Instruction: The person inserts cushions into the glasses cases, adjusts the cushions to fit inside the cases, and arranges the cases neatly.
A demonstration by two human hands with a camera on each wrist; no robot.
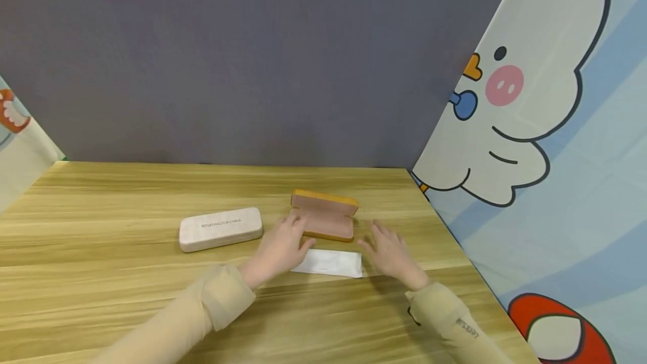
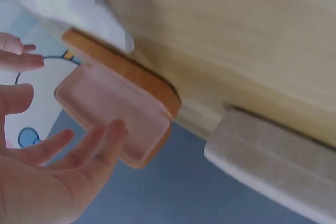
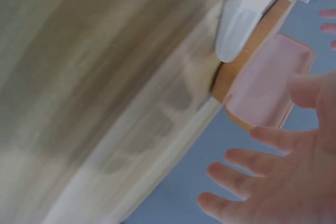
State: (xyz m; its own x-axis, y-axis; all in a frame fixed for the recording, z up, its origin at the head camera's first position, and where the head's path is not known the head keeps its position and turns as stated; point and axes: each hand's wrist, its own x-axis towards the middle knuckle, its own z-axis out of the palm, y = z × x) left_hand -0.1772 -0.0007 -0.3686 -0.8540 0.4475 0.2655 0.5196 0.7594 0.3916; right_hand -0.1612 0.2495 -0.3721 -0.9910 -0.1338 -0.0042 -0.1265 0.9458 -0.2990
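An orange-brown glasses case [image 1: 326, 222] with a pink lining stands with its lid raised, and no contents show inside. My left hand [image 1: 281, 244] is at its left end, fingers spread and loosely bent; whether they touch the case I cannot tell. To the right of the case is my right hand [image 1: 391, 253], fingers spread, holding nothing. A flat white packet or folded cloth [image 1: 331, 263] lies in front of the case, between the hands. In the left wrist view the lined lid [image 2: 113, 108] appears beyond the left fingers; in the right wrist view the case [image 3: 268, 82] sits past the right thumb.
A closed pale case with printed lettering [image 1: 221, 229] lies left of the open one on the wood-grain table [image 1: 126, 296]. A grey panel [image 1: 227, 60] rises behind the table. A cartoon-printed cloth [image 1: 556, 184] hangs along the right side.
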